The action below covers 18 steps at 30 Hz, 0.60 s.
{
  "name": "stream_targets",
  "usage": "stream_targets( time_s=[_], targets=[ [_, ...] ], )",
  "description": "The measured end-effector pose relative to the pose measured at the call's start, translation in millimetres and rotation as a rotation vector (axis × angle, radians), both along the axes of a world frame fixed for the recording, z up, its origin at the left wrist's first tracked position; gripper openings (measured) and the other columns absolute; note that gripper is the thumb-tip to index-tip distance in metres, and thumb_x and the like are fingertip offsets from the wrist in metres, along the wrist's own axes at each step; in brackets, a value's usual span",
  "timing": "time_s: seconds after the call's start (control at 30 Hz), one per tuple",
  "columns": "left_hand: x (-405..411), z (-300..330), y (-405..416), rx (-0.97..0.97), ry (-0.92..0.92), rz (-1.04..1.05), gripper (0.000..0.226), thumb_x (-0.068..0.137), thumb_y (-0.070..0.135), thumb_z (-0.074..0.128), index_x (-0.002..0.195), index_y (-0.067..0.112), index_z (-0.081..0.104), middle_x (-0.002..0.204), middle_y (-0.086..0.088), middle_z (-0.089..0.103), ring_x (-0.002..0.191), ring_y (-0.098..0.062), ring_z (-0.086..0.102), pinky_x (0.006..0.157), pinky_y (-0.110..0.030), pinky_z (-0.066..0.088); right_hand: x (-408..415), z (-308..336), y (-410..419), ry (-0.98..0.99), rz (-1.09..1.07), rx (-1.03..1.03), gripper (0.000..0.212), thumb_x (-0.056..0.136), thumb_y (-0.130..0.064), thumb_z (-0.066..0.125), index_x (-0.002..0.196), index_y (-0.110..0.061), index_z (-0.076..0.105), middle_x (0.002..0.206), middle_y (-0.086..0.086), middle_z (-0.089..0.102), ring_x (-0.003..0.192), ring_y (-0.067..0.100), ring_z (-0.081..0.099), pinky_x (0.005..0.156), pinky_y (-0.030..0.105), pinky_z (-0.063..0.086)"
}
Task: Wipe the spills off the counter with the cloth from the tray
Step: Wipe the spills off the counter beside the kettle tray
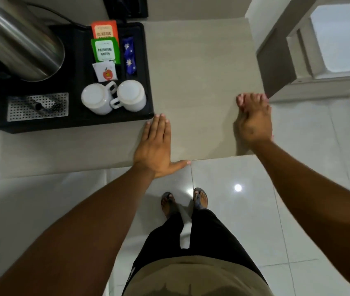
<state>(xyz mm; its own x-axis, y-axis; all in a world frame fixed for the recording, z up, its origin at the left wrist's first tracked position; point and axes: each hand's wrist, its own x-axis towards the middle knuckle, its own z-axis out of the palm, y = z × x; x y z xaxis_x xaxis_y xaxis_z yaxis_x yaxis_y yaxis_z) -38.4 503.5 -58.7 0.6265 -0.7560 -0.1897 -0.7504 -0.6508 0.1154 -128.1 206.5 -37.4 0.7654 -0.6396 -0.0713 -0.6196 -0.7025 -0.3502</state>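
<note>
The beige counter (191,71) fills the middle of the view, and I can make out no spill on it. A black tray (63,127) stands on its left part. No cloth shows on the tray or anywhere else. My left hand (157,146) lies flat, palm down, on the counter just off the tray's front right corner, its thumb along the counter's front edge. My right hand (253,120) rests at the counter's right edge with fingers spread. Neither hand holds anything.
The tray carries a steel kettle (20,43), two upturned white cups (97,99), tea sachets (105,50), a blue sachet (129,56), a small white packet with an apple print (105,71) and a perforated metal plate (37,106). A grey cabinet (287,60) stands at the right. Glossy floor tiles (244,210) lie below.
</note>
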Motion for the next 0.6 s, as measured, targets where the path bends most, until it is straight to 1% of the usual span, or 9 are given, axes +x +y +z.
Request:
stream_targets(
  time_s=[0.07,0.13,0.2,0.27,0.3,0.37,0.43,0.5,0.6],
  targets=[
    [-0.9,1.1,4.0,0.017,-0.005,0.002,0.133,0.077,0.098,0.011,0.16,-0.005,0.004,0.171,-0.025,0.001,0.16,-0.038,-0.004,0.129,-0.056,0.006,35.6,-2.1,0.9,0.002,-0.033,-0.001,0.05,0.098,-0.019,0.037,0.147,-0.02,0.041,0.159,0.01,0.034,0.151,0.036,0.017,0.124,0.044,0.007],
    [-1.3,1.3,6.0,0.016,-0.02,0.004,0.127,0.081,0.094,0.005,0.161,-0.005,0.004,0.172,-0.025,0.001,0.16,-0.037,-0.003,0.129,-0.055,0.006,64.1,-3.6,17.6,-0.013,0.007,0.011,0.052,0.097,-0.015,0.039,0.149,-0.022,0.039,0.161,0.009,0.031,0.152,0.035,0.013,0.124,0.043,0.004],
    [-1.8,0.3,6.7,0.007,-0.026,-0.001,0.12,0.086,0.089,0.006,0.161,-0.005,0.004,0.172,-0.025,0.002,0.16,-0.037,-0.002,0.129,-0.054,0.005,74.5,-1.5,48.4,-0.036,0.157,0.035,0.051,0.095,-0.014,0.041,0.145,-0.019,0.045,0.158,0.012,0.036,0.15,0.039,0.018,0.124,0.046,0.011],
    [-2.9,-2.3,9.4,0.001,-0.026,0.003,0.116,0.089,0.086,0.012,0.161,-0.005,0.005,0.171,-0.026,0.003,0.16,-0.037,-0.001,0.129,-0.054,0.005,57.4,-3.9,85.5,-0.054,0.357,-0.012,0.046,0.093,-0.012,0.044,0.139,-0.014,0.049,0.149,0.015,0.046,0.145,0.042,0.028,0.12,0.049,0.022],
    [-3.3,-2.8,9.7,-0.002,-0.03,0.006,0.115,0.09,0.085,0.014,0.16,-0.005,0.007,0.171,-0.026,0.004,0.16,-0.037,0.0,0.129,-0.054,0.005,41.0,-4.1,97.3,-0.06,0.411,-0.023,0.046,0.095,-0.014,0.044,0.141,-0.014,0.047,0.15,0.014,0.046,0.146,0.04,0.028,0.12,0.049,0.024],
    [-3.7,-1.4,7.8,-0.017,-0.024,0.012,0.114,0.091,0.084,0.017,0.16,-0.006,0.008,0.171,-0.026,0.006,0.16,-0.037,0.001,0.129,-0.055,0.007,8.9,-6.4,91.8,-0.043,0.387,-0.005,0.051,0.097,-0.018,0.043,0.149,-0.017,0.04,0.158,0.01,0.038,0.15,0.034,0.021,0.123,0.049,0.019],
    [-7.1,-1.4,5.2,-0.047,-0.032,0.011,0.113,0.092,0.084,0.021,0.16,-0.006,0.01,0.171,-0.026,0.007,0.16,-0.037,0.003,0.129,-0.055,0.008,-4.2,-5.4,55.3,-0.017,0.306,-0.023,0.054,0.094,-0.015,0.046,0.148,-0.017,0.042,0.157,0.011,0.037,0.149,0.034,0.023,0.123,0.051,0.019],
    [-7.1,-1.8,5.1,-0.086,-0.029,0.004,0.112,0.093,0.083,0.024,0.16,-0.006,0.011,0.171,-0.026,0.008,0.16,-0.037,0.003,0.129,-0.055,0.008,15.6,-3.8,13.5,0.011,0.243,-0.049,0.05,0.09,-0.011,0.047,0.139,-0.016,0.049,0.15,0.014,0.045,0.143,0.037,0.032,0.118,0.053,0.025],
    [-3.3,-4.0,7.8,-0.099,-0.021,0.012,0.113,0.093,0.084,0.026,0.16,-0.005,0.012,0.171,-0.025,0.008,0.16,-0.036,0.002,0.129,-0.054,0.008,83.1,5.3,-36.6,0.01,0.195,-0.079,0.04,0.087,-0.013,0.039,0.122,-0.015,0.056,0.131,0.02,0.053,0.129,0.041,0.042,0.112,0.05,0.032]
  ],
)
